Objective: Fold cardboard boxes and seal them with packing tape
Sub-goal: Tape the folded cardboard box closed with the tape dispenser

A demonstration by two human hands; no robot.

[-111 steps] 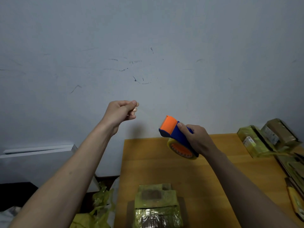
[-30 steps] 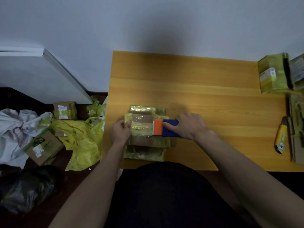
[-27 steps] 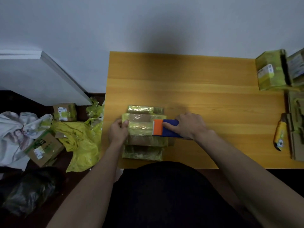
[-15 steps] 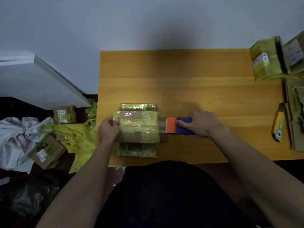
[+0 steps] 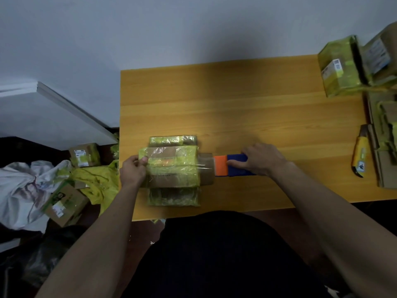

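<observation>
Gripping the tape dispenser (image 5: 234,165) just beyond the box's (image 5: 171,166) right edge, seemingly.

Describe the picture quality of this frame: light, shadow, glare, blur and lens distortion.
Head view: dim, even light, with a soft dark shadow on the wall above the table. Head view: clear tape on the box shows small white glints. Head view: the right hand and tape dispenser look slightly motion-smeared. Head view: the wide lens bends the table edges, and the stacked boxes at far right are blurred.
</observation>
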